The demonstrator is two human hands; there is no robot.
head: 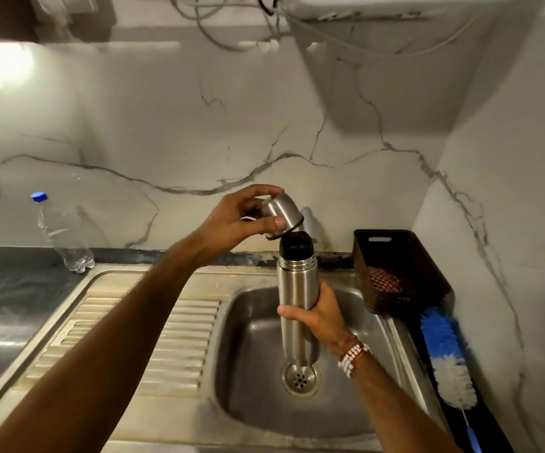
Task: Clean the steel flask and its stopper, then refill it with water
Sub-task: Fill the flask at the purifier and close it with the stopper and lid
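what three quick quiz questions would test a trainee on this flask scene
1. True or false: the black stopper is out of the steel flask.
2. Which hand holds the steel cap? A. left hand B. right hand C. neither
3. Fill in: the bottle brush lies to the ___ of the sink.

Key
1. False: it sits in the flask's neck.
2. A: the left hand holds the cap tilted, just above the stopper; the right hand grips the flask body above the basin.
3. Right, in front of the brown basket.
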